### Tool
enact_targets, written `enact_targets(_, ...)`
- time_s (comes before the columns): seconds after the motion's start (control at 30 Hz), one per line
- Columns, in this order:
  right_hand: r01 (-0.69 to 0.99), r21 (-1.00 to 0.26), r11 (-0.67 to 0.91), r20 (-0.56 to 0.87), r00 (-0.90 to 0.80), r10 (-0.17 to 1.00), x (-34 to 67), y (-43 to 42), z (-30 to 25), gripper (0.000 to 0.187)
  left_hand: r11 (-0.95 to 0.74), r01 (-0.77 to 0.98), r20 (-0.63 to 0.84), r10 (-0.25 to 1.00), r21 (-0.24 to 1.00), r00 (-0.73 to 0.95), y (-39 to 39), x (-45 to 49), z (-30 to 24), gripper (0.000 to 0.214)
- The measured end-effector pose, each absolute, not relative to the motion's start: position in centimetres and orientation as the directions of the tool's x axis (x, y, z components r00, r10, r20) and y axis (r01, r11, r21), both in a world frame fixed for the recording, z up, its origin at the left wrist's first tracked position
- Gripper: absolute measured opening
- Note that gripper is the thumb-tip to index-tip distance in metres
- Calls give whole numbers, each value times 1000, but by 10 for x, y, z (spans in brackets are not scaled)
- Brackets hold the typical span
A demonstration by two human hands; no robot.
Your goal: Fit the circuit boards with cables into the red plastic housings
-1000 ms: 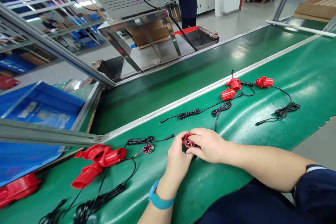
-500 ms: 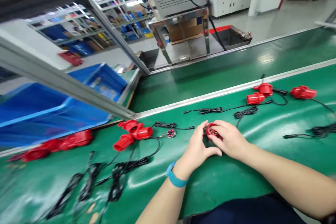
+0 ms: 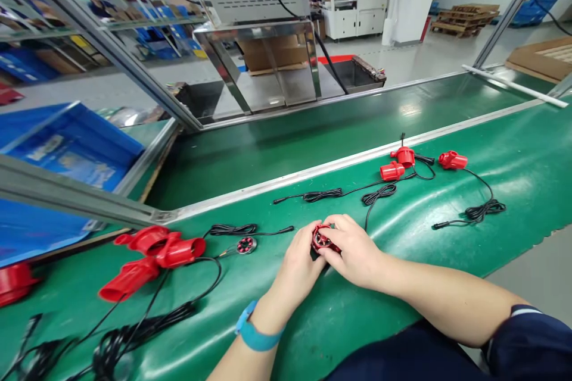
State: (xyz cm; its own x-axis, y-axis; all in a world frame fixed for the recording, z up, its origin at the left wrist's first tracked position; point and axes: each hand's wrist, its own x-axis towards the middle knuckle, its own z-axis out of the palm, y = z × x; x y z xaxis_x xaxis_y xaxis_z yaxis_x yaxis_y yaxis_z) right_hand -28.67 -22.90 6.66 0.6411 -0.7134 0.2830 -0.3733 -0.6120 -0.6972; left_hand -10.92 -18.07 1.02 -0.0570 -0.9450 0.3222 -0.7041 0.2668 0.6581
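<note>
My left hand point(image 3: 298, 268) and my right hand point(image 3: 353, 250) are both closed round a small red round part point(image 3: 320, 239) just above the green belt point(image 3: 277, 309). My fingers cover most of it. A similar round piece with a black cable point(image 3: 246, 244) lies on the belt to the left of my hands. Further left lie three red funnel-shaped housings point(image 3: 152, 257) with black coiled cables point(image 3: 134, 333). A blue band sits on my left wrist.
More red housings point(image 3: 404, 162) with black leads lie on the belt at the right, one of them apart point(image 3: 452, 159). A blue bin point(image 3: 67, 149) stands at the left behind a metal frame. A second belt and a steel machine stand point(image 3: 263, 65) lie beyond.
The camera swung left and back to the right. Both hands stayed together on the red part, with only small shifts of the fingers.
</note>
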Motion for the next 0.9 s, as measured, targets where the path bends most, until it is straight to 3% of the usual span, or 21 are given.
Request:
enact_targets(0.27, -352, -707, -613, 304, 632, -713, -286, -227, 67, 12, 249, -703, 317, -948, 666, -35, -179, -111, 8, 53)
enact_targets(0.57, -431, -431, -793, 335, 740, -584, -286, -230, 66, 20, 256, -685, 298, -953, 682, -59, -180, -110, 9, 55)
enact_targets(0.73, -425, -313, -849, 312, 799, -515, -287, -238, 69, 19, 307, -712, 346, -933, 631, -96, -182, -109, 14, 55)
enact_targets(0.9, -361, -388, -848, 392, 768, -507, -287, -240, 65, 16, 391, -759, 460, -877, 521, -136, -181, -107, 19, 60)
